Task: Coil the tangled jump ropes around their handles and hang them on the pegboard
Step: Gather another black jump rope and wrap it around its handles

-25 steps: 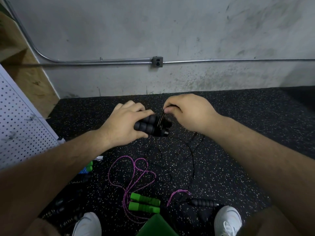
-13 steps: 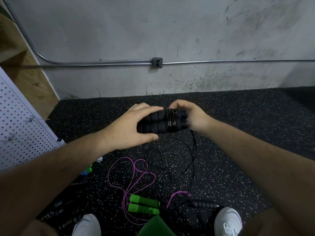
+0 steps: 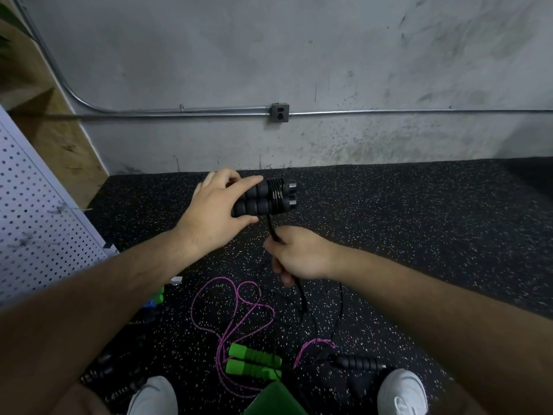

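Handles in left hand; cord, right hand

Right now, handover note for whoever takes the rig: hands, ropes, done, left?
Left hand grips the paired black handles. Right hand grips the black cord just below them.
A few turns are wound on the handles; the remaining cord trails to the floor.
Green-handled rope and another black handle lie loose by the shoes.
To do: finish this coil, coil the others, hang all on the pegboard.

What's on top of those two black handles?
Several turns of black rope lie wound over the black handles near their capped ends. The left hand grips the other ends, hiding whatever is under its fingers.
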Demonstrator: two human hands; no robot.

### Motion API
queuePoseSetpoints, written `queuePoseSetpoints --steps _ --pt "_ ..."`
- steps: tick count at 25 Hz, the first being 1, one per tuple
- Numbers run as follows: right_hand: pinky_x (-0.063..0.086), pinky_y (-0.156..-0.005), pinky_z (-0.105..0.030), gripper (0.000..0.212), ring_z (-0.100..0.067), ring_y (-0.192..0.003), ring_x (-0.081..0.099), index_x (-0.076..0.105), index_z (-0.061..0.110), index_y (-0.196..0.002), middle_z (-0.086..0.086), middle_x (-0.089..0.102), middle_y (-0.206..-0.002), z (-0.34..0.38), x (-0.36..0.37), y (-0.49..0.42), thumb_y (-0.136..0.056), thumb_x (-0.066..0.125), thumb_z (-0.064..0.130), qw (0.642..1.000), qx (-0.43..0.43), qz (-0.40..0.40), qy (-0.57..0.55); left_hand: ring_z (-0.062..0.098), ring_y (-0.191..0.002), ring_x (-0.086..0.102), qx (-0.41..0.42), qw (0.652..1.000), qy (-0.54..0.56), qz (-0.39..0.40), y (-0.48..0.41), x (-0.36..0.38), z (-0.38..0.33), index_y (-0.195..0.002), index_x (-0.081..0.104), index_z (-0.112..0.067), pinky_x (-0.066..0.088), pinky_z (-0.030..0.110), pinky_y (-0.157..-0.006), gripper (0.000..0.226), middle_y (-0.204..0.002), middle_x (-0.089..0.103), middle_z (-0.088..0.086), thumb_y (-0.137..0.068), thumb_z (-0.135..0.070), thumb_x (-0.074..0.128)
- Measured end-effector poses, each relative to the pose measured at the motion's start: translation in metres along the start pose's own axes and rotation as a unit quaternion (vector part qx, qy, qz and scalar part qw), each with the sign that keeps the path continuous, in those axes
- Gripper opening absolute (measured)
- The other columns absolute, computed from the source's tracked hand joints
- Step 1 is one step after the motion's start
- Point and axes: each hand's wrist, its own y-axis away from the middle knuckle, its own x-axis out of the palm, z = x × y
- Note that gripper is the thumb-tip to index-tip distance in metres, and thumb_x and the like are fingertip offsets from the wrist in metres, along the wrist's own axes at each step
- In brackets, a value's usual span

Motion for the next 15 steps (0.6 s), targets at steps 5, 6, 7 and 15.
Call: queuePoseSetpoints --steps 5,6,7,15 --pt "0.052 -0.058 -0.03 0.025 -0.011 -0.055 0.063 0.056 0.013 -0.091 0.002 0.065 -0.074 0.024 -0.019 0.033 -0.106 0.044 0.03 0.989 -0.025 0.041 0.139 0.02 -0.118 0.04 0.015 0.996 -0.073 0.037 -0.002 0.002 0.009 -0.15 0.043 -0.036 0.031 0.04 -0.106 0.076 -0.121 0.048 -0.002 -0.083 -0.037 0.079" --pt "0.051 -0.056 -0.029 0.024 -0.01 -0.057 0.061 0.058 0.017 -0.092 0.004 0.064 -0.075 0.027 -0.027 0.037 -0.106 0.045 0.031 0.977 -0.057 -0.006 0.203 0.019 -0.117 0.04 0.022 0.996 -0.079 0.039 -0.003 0.002 0.007 -0.15 0.042 -0.035 0.032 0.04 -0.106 0.076 -0.121 0.049 -0.003 -0.083 -0.036 0.079" --pt "0.052 -0.056 -0.029 0.021 -0.009 -0.06 0.061 0.061 0.02 -0.096 0.005 0.064 -0.078 0.029 -0.034 0.04 -0.105 0.046 0.032 0.96 -0.09 -0.058 0.259 0.019 -0.117 0.039 0.03 0.995 -0.08 0.044 -0.003 0.001 0.006 -0.15 0.042 -0.034 0.033 0.041 -0.105 0.076 -0.121 0.049 -0.003 -0.083 -0.034 0.078" --pt "0.052 -0.082 -0.034 0.008 -0.006 -0.094 0.06 0.067 0.035 -0.098 0.018 0.067 -0.099 -0.008 -0.083 0.01 -0.096 0.062 0.039 0.909 -0.179 -0.236 0.292 0.005 -0.111 0.039 0.11 0.976 0.054 0.178 0.01 -0.009 -0.019 -0.138 0.05 -0.039 0.032 0.029 -0.102 0.072 -0.112 0.049 -0.022 -0.076 -0.034 0.085"
